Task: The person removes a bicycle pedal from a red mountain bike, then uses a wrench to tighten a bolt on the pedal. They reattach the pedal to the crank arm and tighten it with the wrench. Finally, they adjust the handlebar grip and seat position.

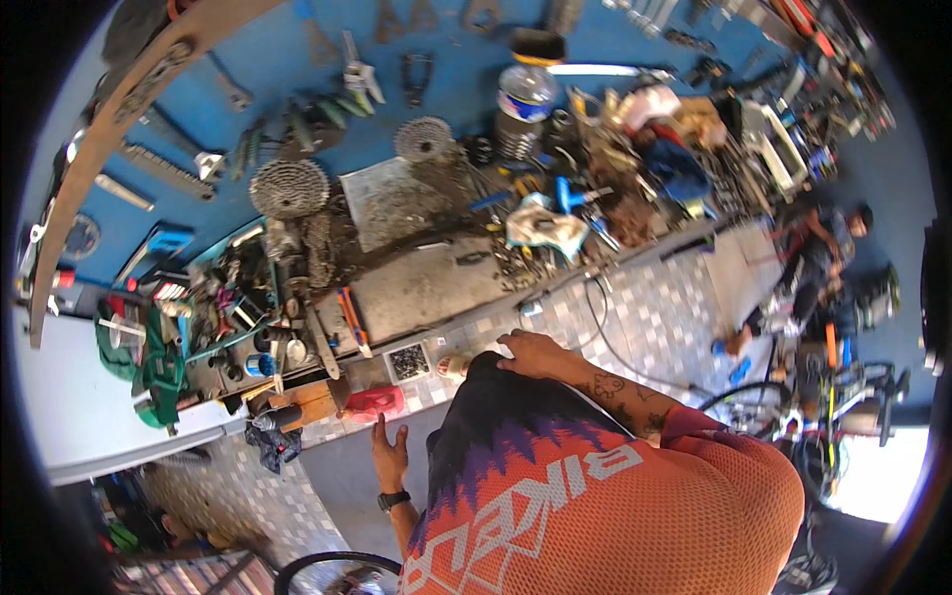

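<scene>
My left hand (389,452), a dark watch on its wrist, hangs with thumb and fingers apart and nothing in it. It is nearest to a pink-red cloth-like thing (374,403) on the lower ledge. Beside my dark shorts my right hand (534,354) is held with its fingers loosely stretched and no object visible in it. Both hands are short of the workbench (426,288). On the bench lie a large bicycle cassette (289,188), a bicycle chain (318,248), an orange-and-blue-handled tool (352,319), a stained rag (545,229) and a blue-handled tool (569,194).
Tools hang on the blue wall (347,139) behind the bench. A plastic bottle (524,104) stands at the back. A small parts tray (407,363) sits near the front edge. A cable (600,307) crosses the tiled floor. Another person (808,258) sits at far right, near bicycles.
</scene>
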### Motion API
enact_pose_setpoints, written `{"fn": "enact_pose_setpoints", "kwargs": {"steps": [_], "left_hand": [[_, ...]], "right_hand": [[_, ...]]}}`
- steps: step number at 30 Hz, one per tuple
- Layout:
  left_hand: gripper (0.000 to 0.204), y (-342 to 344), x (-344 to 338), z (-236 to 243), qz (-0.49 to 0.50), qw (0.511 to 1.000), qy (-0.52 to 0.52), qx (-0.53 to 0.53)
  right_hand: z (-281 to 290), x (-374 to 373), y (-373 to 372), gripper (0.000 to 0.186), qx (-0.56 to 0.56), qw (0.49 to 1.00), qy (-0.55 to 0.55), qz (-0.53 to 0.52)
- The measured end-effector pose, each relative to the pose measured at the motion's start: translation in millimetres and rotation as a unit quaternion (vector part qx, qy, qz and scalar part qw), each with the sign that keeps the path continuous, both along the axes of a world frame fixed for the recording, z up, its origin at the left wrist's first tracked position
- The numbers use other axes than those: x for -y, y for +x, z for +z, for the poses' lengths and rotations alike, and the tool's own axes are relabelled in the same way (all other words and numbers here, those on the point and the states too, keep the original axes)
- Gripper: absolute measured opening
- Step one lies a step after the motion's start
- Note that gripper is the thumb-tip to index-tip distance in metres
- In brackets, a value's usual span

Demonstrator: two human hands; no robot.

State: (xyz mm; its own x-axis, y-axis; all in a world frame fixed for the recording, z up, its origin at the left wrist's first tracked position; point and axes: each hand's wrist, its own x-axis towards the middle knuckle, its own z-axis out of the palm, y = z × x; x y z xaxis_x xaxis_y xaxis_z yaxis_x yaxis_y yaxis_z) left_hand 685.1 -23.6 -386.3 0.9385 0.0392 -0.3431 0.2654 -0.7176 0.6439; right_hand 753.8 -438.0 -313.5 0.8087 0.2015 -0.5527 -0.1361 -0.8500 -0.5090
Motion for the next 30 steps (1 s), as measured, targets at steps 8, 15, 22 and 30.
{"fn": "enact_pose_setpoints", "kwargs": {"steps": [8, 15, 22, 30], "left_hand": [[0.085, -15, 18, -21, -0.107, 0.991, 0.084, -0.018], [0.083, -47, 66, -27, -0.159, 0.985, 0.052, -0.039], [0.082, -79, 111, -25, -0.226, 0.969, 0.062, -0.078], [0.074, -64, 149, -33, -0.253, 0.962, 0.098, -0.04]], "right_hand": [[-25, 13, -138, 0.059, -0.016, 0.994, -0.004, -0.111], [-22, 52, -228, 0.063, -0.078, 0.983, -0.066, -0.153], [-18, 64, -239, 0.062, 0.019, 0.989, -0.011, -0.149], [-6, 106, -277, 0.057, 0.032, 0.976, -0.009, -0.213]]}}
